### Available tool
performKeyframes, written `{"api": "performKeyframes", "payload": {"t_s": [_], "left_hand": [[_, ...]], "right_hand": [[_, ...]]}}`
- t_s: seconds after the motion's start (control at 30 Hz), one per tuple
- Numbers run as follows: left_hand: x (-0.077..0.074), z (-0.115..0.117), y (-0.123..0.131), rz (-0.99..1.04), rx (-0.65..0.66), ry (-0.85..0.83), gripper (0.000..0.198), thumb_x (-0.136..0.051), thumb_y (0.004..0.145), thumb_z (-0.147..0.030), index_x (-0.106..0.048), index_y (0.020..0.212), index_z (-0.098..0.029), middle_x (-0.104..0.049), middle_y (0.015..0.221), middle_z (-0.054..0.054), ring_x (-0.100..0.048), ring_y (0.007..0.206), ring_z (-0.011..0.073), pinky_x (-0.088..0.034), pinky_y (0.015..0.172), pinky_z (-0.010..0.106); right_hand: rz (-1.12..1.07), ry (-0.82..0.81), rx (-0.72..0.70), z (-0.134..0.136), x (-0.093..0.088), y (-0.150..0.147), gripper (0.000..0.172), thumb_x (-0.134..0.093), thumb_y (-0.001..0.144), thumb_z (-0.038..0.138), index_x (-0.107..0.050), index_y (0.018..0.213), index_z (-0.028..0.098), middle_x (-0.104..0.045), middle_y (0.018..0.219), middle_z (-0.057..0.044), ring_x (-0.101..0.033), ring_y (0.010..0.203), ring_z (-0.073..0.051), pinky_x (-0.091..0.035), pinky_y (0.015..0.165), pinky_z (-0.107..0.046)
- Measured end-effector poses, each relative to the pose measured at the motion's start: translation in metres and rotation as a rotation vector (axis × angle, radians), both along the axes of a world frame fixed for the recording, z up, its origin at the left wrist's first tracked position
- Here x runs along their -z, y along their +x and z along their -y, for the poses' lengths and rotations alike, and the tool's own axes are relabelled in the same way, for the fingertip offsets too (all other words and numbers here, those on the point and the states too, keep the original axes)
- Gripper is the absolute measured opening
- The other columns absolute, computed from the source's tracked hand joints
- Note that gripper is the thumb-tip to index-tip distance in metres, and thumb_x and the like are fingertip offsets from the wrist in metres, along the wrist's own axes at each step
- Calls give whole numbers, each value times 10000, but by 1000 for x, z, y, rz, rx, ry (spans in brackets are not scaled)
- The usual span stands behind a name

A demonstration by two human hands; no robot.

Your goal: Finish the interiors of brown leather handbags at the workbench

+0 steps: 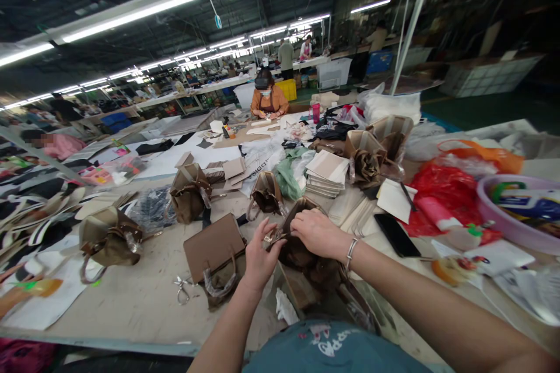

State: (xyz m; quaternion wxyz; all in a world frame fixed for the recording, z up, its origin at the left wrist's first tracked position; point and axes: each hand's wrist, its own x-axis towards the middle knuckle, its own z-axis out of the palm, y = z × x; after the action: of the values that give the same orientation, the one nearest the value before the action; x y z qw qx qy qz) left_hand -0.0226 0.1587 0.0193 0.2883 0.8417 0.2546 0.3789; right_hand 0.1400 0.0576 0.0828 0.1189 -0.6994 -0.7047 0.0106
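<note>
A brown handbag [301, 262] stands before me at the table's near side, its mouth facing up. My left hand [262, 252] pinches a strap tab with small metal hardware [276, 236] at the bag's left edge. Close beside it, my right hand [318, 234] has its fingers closed on the bag's upper rim; the fingertips are partly hidden. Left of the bag lie a flat brown bag panel [214, 246] with a plastic-wrapped handle [221, 284] and a pair of scissors-like metal pliers [182, 290]. A crumpled white tissue [285, 306] lies near my body.
More brown bags [109, 236] stand across the table. To the right are a stack of beige panels [327, 172], a black phone [396, 235], a red plastic bag [450, 192] and a lilac basin [485, 201]. Across the table a person in orange [272, 102] sits working.
</note>
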Motion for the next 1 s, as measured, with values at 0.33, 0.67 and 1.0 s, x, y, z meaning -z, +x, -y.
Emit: {"api": "performKeyframes", "payload": {"t_s": [0.33, 0.67, 1.0], "left_hand": [[3, 3, 7, 14, -28, 35, 209, -633, 754, -272, -696, 940, -201, -707, 960, 58, -670, 866, 197, -545, 833, 359], [1, 4, 11, 64, -84, -64, 174, -618, 750, -263, -706, 876, -180, -717, 898, 63, -673, 829, 193, -545, 807, 349], [-2, 3, 15, -30, -30, -109, 194, -537, 810, -288, -651, 911, -169, -686, 880, 41, -630, 821, 164, -509, 769, 293]], "right_hand": [[24, -40, 144, -11, -2, 0, 251, -420, 901, 327, -607, 853, 167, -653, 886, -76, -577, 873, -209, -357, 742, -318], [2, -23, 163, -20, -2, -1, 288, -416, 899, 346, -650, 845, 187, -677, 862, -66, -603, 859, -205, -382, 749, -309], [-16, 30, 173, -23, -2, -2, 295, -453, 877, 338, -673, 809, 154, -693, 832, -95, -625, 817, -199, -385, 764, -293]]}}
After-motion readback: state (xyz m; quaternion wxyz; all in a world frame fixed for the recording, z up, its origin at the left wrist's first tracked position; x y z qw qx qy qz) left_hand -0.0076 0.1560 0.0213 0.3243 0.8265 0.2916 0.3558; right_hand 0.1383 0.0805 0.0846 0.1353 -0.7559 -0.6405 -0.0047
